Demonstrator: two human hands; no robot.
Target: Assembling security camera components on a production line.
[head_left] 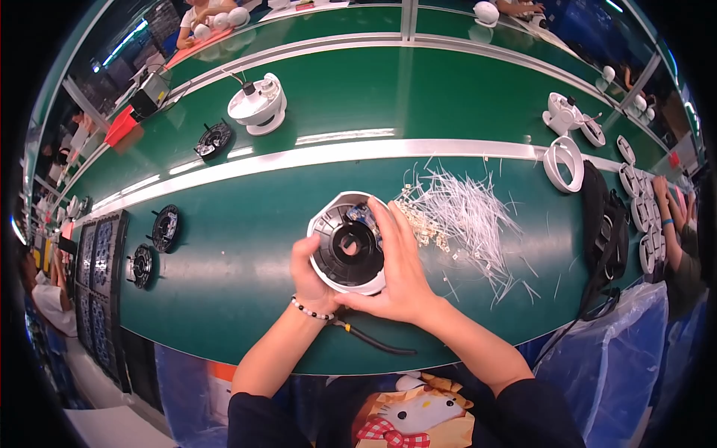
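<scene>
Between both palms I hold a round white housing (346, 286) with a black ribbed disc-shaped part (328, 250) inside it; a small blue circuit board (361, 215) shows near its upper right edge. My left hand (310, 276) wraps the lower left side, wearing a beaded bracelet. My right hand (399, 265) grips the right side, its fingers reaching over the rim. Under my wrists lies a tool with a black handle (381, 346) and a bit of yellow; its head is hidden. Right of the housing is a pile of thin white strips (467, 213) with small cream connectors (427, 227).
Two black round parts (166, 228) lie to the left, beside black trays of circuit boards (99, 254). A white ring (564, 164) and a black bag (603, 224) are at right. On the belt beyond stand white housings (258, 104) and a black disc (213, 140). Other people work around.
</scene>
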